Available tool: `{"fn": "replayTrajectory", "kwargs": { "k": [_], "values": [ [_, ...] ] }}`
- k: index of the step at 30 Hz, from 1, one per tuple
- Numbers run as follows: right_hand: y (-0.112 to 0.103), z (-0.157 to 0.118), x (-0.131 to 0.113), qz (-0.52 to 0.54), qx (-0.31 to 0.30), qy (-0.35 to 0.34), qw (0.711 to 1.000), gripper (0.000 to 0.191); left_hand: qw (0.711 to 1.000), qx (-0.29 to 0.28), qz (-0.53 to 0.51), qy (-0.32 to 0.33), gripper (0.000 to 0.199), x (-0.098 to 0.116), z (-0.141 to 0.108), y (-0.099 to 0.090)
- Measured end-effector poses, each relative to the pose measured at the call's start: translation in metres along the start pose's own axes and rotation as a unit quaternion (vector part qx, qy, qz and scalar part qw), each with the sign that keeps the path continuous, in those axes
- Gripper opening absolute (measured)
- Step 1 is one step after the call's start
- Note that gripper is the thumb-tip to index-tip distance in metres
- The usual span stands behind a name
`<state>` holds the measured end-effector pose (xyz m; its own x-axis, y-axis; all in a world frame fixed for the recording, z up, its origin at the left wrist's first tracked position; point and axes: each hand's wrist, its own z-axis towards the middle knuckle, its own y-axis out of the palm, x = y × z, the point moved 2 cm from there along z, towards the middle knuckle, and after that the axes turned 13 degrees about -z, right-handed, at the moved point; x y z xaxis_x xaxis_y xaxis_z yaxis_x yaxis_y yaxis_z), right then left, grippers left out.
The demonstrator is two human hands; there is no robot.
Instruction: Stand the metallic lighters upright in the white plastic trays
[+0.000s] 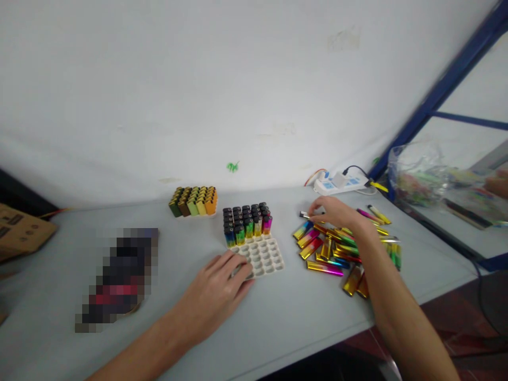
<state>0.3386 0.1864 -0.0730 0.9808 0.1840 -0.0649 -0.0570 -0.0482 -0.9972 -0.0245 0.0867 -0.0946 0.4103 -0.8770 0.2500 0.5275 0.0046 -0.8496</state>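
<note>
My left hand (224, 278) rests with curled fingers on the near left corner of a white plastic tray (270, 259), gripping its edge. Upright lighters (248, 225) with black tops and colourful bodies fill the tray's far rows; round pockets show in the near part. On the right, my right hand (333, 211) is closed at the far left side of a loose pile of shiny lighters (325, 248). Its fingertips pinch a lighter (305, 215) with a silvery end; the fingers partly cover it. My right forearm hides part of the pile.
A second block of lighters (193, 201) with gold tops stands behind on the left. Near the wall lies a white power strip (341, 182) with cables. A blurred-out dark object (123, 275), a cardboard box (24, 233) and a clear plastic bag (420, 174) are around the table.
</note>
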Motion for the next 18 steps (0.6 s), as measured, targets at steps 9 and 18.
{"fn": "replayTrajectory", "kwargs": {
  "k": [9,18],
  "values": [
    [-0.026,-0.014,-0.053,0.166,0.207,-0.104,0.958,0.033,1.000,0.004,0.002,-0.004,0.008,0.001,0.000,0.002],
    [-0.041,-0.036,-0.113,0.167,0.316,-0.198,0.913,0.043,1.000,-0.022,0.011,-0.018,0.014,0.002,0.001,0.003]
  ]
}}
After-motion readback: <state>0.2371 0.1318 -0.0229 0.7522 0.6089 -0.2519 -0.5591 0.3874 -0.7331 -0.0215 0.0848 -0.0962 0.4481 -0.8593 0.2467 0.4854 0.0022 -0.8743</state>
